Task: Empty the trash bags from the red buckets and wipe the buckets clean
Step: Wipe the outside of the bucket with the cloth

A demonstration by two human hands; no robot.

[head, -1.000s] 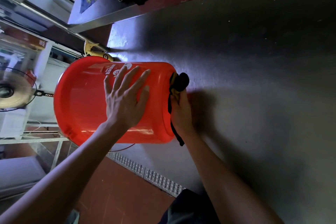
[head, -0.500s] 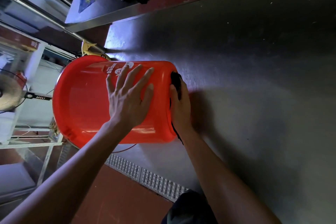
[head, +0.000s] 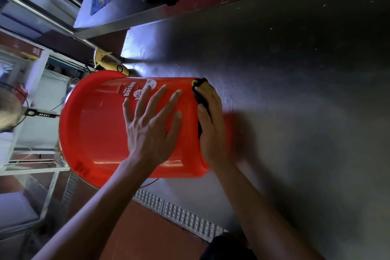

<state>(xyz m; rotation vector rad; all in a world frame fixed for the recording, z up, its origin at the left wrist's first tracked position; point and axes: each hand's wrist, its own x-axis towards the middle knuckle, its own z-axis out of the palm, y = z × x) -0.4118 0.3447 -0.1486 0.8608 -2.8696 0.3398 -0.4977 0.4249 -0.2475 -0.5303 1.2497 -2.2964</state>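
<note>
Your left hand [head: 150, 126], fingers spread flat, presses on the wall of the glossy red plastic bucket [head: 99, 124] to stop it rolling on the brushed steel table [head: 295, 91]. Your right hand [head: 211, 126] presses a dark cloth with a yellow patch [head: 201, 87] against the bucket's base to wipe it. The bucket lies on its side at the table's edge, long axis across the view, mouth pointing left.
</note>
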